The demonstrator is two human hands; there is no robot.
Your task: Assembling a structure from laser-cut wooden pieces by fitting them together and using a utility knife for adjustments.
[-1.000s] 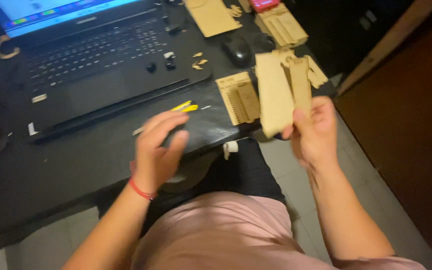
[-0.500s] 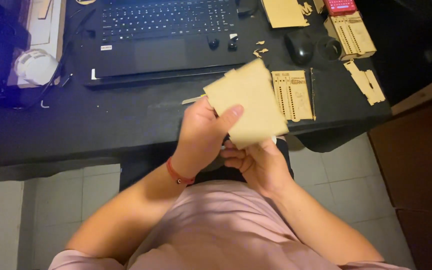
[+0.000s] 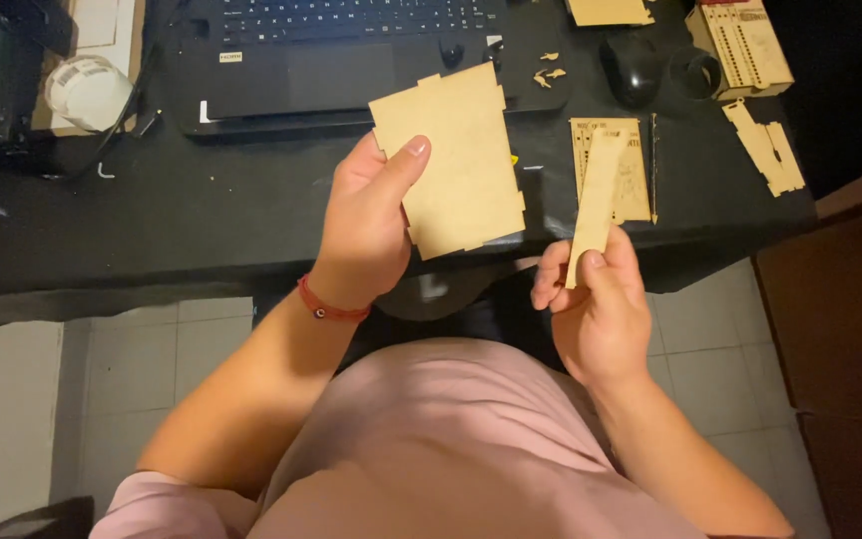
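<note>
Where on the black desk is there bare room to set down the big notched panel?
Barest: the black desk between the laptop front edge and the near desk edge, left of the left hand. Crowded: right side, with the slotted sheet, mouse and loose wooden parts.

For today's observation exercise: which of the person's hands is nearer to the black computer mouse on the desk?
Right. The right hand, holding a narrow wooden strip, sits below the mouse, slightly to its left. The left hand, gripping the large wooden panel, is much farther left.
</note>
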